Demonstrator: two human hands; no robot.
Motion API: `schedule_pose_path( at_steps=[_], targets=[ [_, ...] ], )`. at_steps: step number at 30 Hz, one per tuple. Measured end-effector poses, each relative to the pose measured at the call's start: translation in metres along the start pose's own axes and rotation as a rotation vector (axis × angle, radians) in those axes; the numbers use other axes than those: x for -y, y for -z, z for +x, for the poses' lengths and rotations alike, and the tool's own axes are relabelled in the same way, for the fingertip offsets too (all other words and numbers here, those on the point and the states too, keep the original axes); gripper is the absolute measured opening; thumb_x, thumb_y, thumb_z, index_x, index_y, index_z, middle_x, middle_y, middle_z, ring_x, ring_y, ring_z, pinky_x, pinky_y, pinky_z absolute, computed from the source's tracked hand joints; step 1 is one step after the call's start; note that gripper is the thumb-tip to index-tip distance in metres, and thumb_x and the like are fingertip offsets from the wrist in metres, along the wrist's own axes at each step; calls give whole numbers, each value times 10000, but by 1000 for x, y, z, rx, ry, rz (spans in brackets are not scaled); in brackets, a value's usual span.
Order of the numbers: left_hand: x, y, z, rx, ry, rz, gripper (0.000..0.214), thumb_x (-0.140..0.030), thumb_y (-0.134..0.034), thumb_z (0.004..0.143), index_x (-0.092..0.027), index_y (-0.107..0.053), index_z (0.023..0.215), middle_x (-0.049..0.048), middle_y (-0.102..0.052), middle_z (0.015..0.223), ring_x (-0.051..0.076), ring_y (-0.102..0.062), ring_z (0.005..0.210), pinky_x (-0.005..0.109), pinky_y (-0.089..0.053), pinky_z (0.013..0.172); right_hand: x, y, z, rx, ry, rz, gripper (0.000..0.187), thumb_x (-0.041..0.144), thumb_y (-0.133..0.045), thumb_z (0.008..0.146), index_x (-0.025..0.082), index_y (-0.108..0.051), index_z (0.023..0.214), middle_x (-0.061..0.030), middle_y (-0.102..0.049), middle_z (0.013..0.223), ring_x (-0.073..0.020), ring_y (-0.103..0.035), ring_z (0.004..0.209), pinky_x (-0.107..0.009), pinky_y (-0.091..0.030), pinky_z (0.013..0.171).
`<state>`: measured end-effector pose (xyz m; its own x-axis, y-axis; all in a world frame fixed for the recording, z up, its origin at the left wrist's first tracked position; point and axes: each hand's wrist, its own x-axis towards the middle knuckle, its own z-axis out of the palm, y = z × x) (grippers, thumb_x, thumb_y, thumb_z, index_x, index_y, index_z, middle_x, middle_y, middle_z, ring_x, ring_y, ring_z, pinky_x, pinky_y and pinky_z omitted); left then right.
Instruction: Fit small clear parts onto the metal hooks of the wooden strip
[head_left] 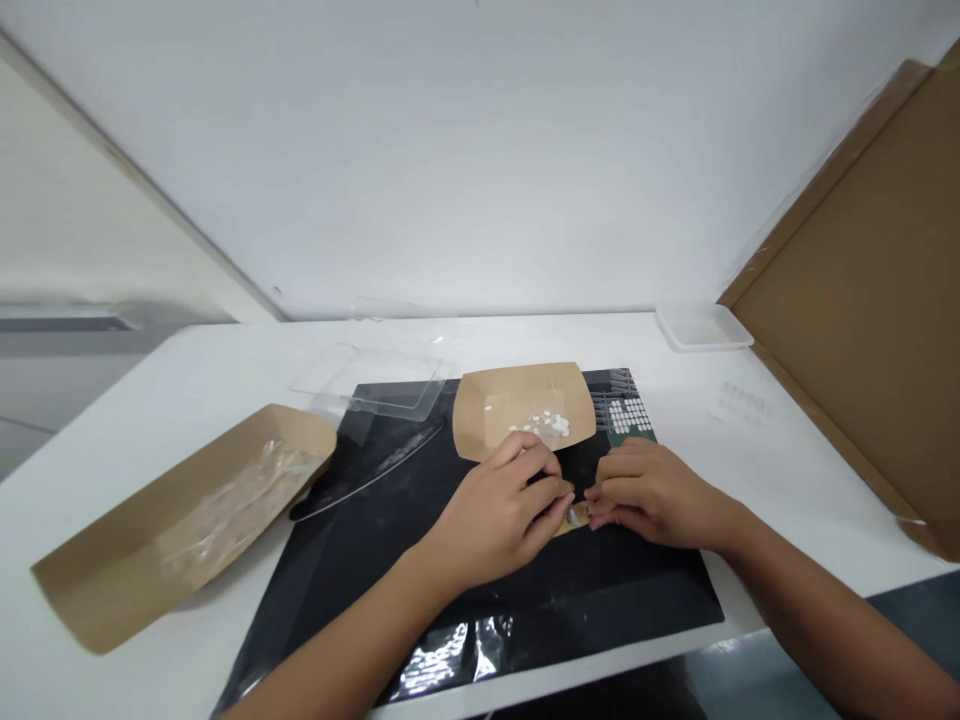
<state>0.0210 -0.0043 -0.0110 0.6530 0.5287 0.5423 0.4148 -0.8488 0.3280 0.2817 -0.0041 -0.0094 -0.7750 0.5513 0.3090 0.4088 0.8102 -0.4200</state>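
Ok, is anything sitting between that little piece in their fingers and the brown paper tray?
Nothing visible. Only the black mat lies between the small tan piece, held at the fingertips of the left hand and the right hand, and the kraft paper tray. The left hand overlaps the tray's near edge.

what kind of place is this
Probably an indoor workbench or craft station: a black work mat on a white table, a kraft paper tray holding small white pieces, and a clear plastic tray.
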Motion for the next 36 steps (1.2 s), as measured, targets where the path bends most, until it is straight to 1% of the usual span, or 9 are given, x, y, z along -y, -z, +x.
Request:
schedule_pose_path(
  at_steps=[5, 8, 12, 19, 24, 27, 31, 36],
  targets=[
    [2, -2, 0, -10, 3, -12, 84, -155, -655, 984, -153, -734, 954, 91, -681, 950, 244, -569, 983, 400, -555, 897, 5, 1, 2, 52, 10, -112, 217, 265, -573, 1080, 203, -691, 909, -13, -653, 844, -168, -564, 774, -323, -397, 749],
    [2, -3, 0, -9, 1, -17, 76, -154, -662, 982, -145, -737, 972, 94, -682, 956, 250, -565, 992, 403, -556, 896, 8, 2, 5, 76, 12, -135, 229, 222, -544, 1078, 201, -667, 885, -3, -634, 825, -168, -548, 768, -321, -376, 740],
    [2, -2, 1, -9, 4, -15, 88, -152, -653, 988, -143, -726, 939, 93, -680, 941, 248, -563, 975, 408, -558, 892, 10, 2, 7, 76, 12, -137, 261, 188, -504, 1084, 192, -657, 873, 0, -624, 816, -165, -539, 762, -320, -371, 745],
    [1, -1, 0, -7, 12, 1, 85, -154, -655, 987, -145, -718, 930, 92, -682, 950, 251, -562, 991, 410, -558, 898, 10, 1, 4, 90, -25, -131, 237, 193, -510, 1080, 200, -658, 895, 1, -619, 820, -165, -537, 761, -320, -341, 739],
    [1, -1, 0, -10, 12, 1, 112, -154, -648, 992, -136, -714, 904, 91, -677, 934, 244, -553, 964, 411, -553, 884, 10, 0, 3, 97, -24, -162, 242, 205, -522, 1072, 204, -643, 862, 0, -602, 806, -171, -522, 749, -325, -326, 714],
    [2, -2, 0, -11, 20, 3, 117, -160, -646, 996, -141, -714, 904, 90, -679, 937, 245, -555, 971, 405, -554, 875, 9, 0, 3, 97, -18, -146, 240, 218, -528, 1076, 205, -657, 874, -5, -620, 819, -173, -541, 760, -324, -344, 723],
    [2, 0, 1, -5, 27, 12, 119, -168, -637, 1004, -152, -716, 917, 87, -680, 940, 246, -560, 973, 404, -557, 870, 4, -1, 1, 75, -42, -33, 186, 252, -572, 1080, 217, -689, 940, -5, -677, 871, -163, -598, 800, -317, -387, 768],
    [1, 3, 1, 10, 12, 18, 124, -174, -628, 1012, -152, -715, 926, 86, -677, 943, 248, -559, 980, 422, -556, 890, -2, -1, 0, 52, -61, 98, 94, 298, -668, 1053, 237, -703, 992, 6, -748, 1035, -147, -682, 925, -315, -421, 827]
  ],
)
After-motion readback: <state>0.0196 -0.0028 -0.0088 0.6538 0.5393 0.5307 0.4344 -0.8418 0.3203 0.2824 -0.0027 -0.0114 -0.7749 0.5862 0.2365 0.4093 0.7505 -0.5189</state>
